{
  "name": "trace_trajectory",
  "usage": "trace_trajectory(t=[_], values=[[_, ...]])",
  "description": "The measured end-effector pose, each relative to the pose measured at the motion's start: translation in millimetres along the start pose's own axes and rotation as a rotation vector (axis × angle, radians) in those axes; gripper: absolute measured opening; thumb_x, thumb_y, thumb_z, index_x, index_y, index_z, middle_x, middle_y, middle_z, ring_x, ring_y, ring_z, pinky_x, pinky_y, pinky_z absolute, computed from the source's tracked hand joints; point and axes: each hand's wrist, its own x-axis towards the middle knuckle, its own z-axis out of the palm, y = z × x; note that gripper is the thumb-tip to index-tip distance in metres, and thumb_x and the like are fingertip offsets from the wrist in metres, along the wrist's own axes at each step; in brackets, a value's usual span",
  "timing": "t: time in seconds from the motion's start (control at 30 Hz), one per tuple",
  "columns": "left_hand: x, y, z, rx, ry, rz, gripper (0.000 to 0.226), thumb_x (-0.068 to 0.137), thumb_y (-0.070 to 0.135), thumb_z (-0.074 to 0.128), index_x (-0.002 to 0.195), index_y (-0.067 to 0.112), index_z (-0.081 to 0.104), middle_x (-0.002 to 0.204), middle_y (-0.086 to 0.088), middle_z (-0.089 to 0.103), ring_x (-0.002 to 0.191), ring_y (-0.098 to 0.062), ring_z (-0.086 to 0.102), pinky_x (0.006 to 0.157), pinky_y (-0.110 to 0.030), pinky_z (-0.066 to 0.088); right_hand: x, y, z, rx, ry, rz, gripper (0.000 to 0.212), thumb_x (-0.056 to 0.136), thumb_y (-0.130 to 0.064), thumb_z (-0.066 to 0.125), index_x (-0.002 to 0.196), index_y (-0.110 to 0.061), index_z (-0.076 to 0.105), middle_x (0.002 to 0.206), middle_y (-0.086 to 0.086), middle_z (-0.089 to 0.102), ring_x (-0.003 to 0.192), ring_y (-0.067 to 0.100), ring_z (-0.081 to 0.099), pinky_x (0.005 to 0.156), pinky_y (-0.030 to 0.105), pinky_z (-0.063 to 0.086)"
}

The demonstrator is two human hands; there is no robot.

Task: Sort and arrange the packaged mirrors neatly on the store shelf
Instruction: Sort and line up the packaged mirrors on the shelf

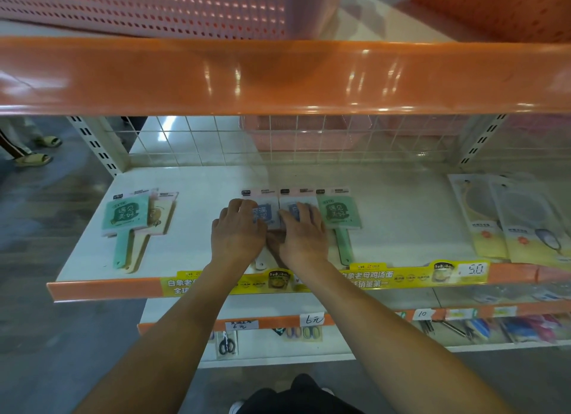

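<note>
Head view | left hand [238,231] flat, fingers spread on a grey packaged mirror [265,211] | right hand [304,236] flat on the neighbouring grey mirror [292,209] | green mirror [338,214] just beside, mid-shelf [197,246] | green-and-cream pair [131,220] lies apart, left.

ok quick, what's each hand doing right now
Left hand: open, fingers resting flat on a grey packaged mirror.
Right hand: open, pressing on the neighbouring grey mirror.
</note>
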Motion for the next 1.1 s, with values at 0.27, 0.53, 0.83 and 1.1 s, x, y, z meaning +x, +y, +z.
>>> trace_trajectory(t=[0.27,0.53,0.83,1.1], values=[[-8.0,-25.7,-15.8,0.011,0.075,-0.045,0.034,0.088,0.025,0.057,0.121,0.015,0.057,0.125,-0.008,0.056,0.107,-0.031,0.056,0.082,-0.041,0.044,7.2,-42.1,-3.8,0.109,0.024,-0.101,0.055,0.093,-0.038,0.054,0.144,-0.024,0.037,0.159,0.004,0.018,0.148,0.031,0.005,0.119,0.045,0.016],[-26.5,-95.3,-53.6,0.055,0.185,-0.18,0.034,0.084,0.021,0.059,0.117,0.012,0.059,0.117,-0.011,0.06,0.1,-0.035,0.058,0.078,-0.044,0.048,5.4,-107.8,21.4,0.113,-0.043,-0.22,0.053,0.095,-0.037,0.049,0.145,-0.023,0.036,0.158,0.003,0.019,0.147,0.028,0.008,0.12,0.043,0.014],[-61.3,-186.3,-103.2,0.125,0.254,-0.415,0.035,0.087,0.026,0.055,0.121,0.015,0.058,0.123,-0.009,0.057,0.106,-0.034,0.056,0.085,-0.044,0.044,12.4,-195.8,51.0,0.076,-0.009,-0.407,0.053,0.092,-0.037,0.051,0.14,-0.016,0.044,0.151,0.007,0.033,0.139,0.031,0.026,0.114,0.041,0.026],[-78.4,-240.5,-124.5,0.138,0.244,-0.53,0.033,0.086,0.027,0.052,0.117,0.015,0.056,0.122,-0.006,0.054,0.108,-0.03,0.053,0.088,-0.04,0.041,25.2,-272.1,81.1,0.018,-0.033,-0.459,0.055,0.088,-0.051,0.052,0.138,-0.028,0.045,0.154,0.01,0.025,0.137,0.036,0.024,0.11,0.044,0.027]])
